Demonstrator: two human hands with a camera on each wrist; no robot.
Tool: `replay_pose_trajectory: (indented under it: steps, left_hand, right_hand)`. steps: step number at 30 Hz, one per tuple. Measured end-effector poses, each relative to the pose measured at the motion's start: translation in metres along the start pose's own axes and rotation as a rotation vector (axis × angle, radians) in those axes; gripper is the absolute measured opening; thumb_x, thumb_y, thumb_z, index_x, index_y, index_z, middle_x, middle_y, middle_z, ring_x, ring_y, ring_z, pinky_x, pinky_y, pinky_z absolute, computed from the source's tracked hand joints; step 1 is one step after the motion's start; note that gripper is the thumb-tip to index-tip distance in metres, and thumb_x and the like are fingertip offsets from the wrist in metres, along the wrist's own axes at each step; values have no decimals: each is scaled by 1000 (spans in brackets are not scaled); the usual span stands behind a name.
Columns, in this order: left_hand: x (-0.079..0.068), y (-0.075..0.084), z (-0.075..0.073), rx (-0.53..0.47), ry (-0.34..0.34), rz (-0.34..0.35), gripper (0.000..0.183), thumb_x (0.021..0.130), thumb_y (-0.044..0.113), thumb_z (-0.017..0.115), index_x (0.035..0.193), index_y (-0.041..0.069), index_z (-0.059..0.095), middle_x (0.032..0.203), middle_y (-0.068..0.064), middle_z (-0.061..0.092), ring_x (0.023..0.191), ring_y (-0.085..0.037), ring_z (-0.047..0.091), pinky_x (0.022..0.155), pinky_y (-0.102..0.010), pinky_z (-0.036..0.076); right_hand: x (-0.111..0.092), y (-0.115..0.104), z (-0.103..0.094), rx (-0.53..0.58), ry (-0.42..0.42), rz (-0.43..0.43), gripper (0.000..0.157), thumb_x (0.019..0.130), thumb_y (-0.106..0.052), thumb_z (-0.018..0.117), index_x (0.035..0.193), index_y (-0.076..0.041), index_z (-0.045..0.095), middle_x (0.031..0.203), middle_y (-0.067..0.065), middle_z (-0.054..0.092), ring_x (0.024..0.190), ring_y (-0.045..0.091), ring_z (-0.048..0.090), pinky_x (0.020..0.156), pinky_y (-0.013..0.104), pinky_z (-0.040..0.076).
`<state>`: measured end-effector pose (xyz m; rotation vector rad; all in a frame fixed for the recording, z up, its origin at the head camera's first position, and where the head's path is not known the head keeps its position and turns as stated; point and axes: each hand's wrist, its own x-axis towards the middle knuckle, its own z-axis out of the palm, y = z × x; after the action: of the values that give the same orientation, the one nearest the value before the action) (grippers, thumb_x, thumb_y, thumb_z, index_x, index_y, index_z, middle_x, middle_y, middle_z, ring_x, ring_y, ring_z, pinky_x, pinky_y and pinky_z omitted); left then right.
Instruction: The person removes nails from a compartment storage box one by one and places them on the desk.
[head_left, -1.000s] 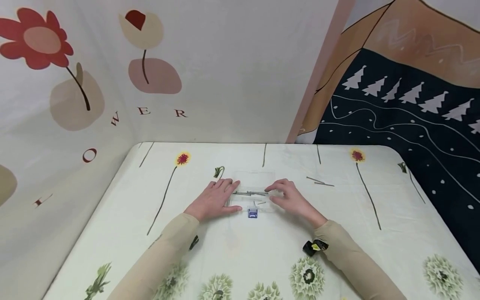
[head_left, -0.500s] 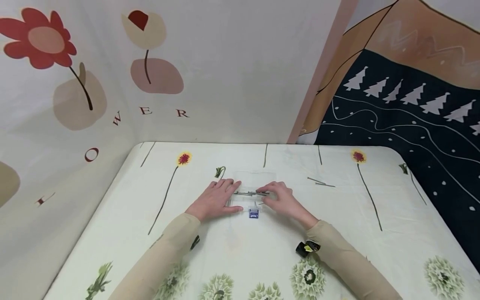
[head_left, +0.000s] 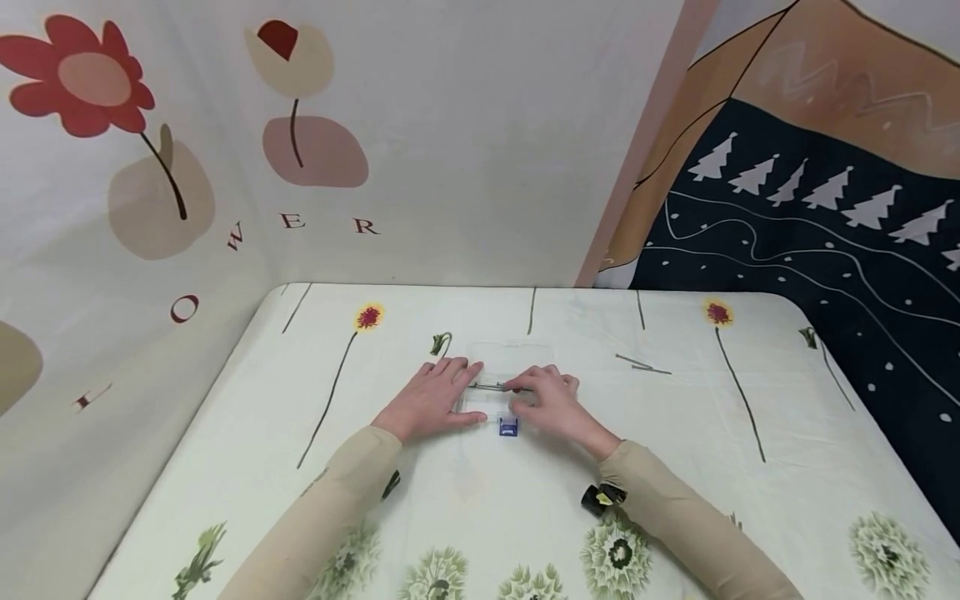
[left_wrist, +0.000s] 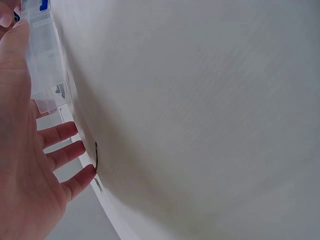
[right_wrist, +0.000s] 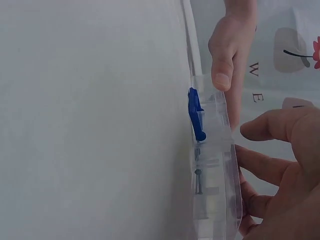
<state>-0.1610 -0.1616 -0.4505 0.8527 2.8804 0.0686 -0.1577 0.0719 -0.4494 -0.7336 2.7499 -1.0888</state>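
A clear plastic box (head_left: 517, 354) with a blue latch (head_left: 508, 427) lies with its lid tipped back. Long dark nails (head_left: 487, 386) rest in one of its compartments. My left hand (head_left: 431, 400) rests on the box's left end, thumb along the front and fingers straight; in the left wrist view they spread apart past the box. Over the right part of the box is my right hand (head_left: 551, 408), its fingertips reaching to the nails. In the right wrist view a gap shows between thumb and index finger, while the other fingertips are partly hidden behind the box wall.
Two loose nails (head_left: 642, 367) lie on the tablecloth (head_left: 465, 508) to the right of the box. Printed fabric (head_left: 480, 167) hangs behind the table.
My right hand has moved left over the box, from its right end to the middle of the nails, now covering part of them. The left hand stays in place.
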Motion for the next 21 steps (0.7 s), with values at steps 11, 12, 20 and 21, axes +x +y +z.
replay_pose_trajectory:
  steps: [11, 12, 20, 21]
  left_hand:
    - [-1, -1, 0, 12, 18, 14, 86, 90, 69, 45, 151, 11, 31, 144, -12, 39, 131, -29, 36, 106, -50, 28]
    - [-1, -1, 0, 14, 16, 14, 86, 89, 69, 45, 151, 11, 31, 144, -12, 39, 131, -29, 36, 106, -51, 28]
    - [0, -2, 0, 15, 1, 9, 87, 89, 71, 44, 152, 12, 31, 144, -12, 39, 131, -28, 36, 105, -51, 29]
    - [0, -2, 0, 13, 0, 8, 87, 89, 70, 44, 152, 12, 31, 144, -12, 39, 131, -28, 36, 105, -51, 29]
  right_hand:
    - [2, -12, 3, -217, -117, 41, 39, 81, -25, 71, 119, -17, 70, 105, 4, 56, 103, 27, 39, 91, 60, 18]
    - [2, -13, 3, -222, -114, 47, 38, 81, -26, 71, 119, -17, 71, 105, 4, 56, 103, 27, 39, 91, 60, 18]
    - [5, -19, 7, -194, -68, 117, 33, 81, -29, 71, 112, -16, 74, 105, 4, 57, 105, 29, 40, 92, 62, 18]
    - [6, -20, 7, -189, -67, 125, 33, 81, -29, 72, 112, -16, 75, 105, 3, 58, 105, 29, 40, 92, 62, 18]
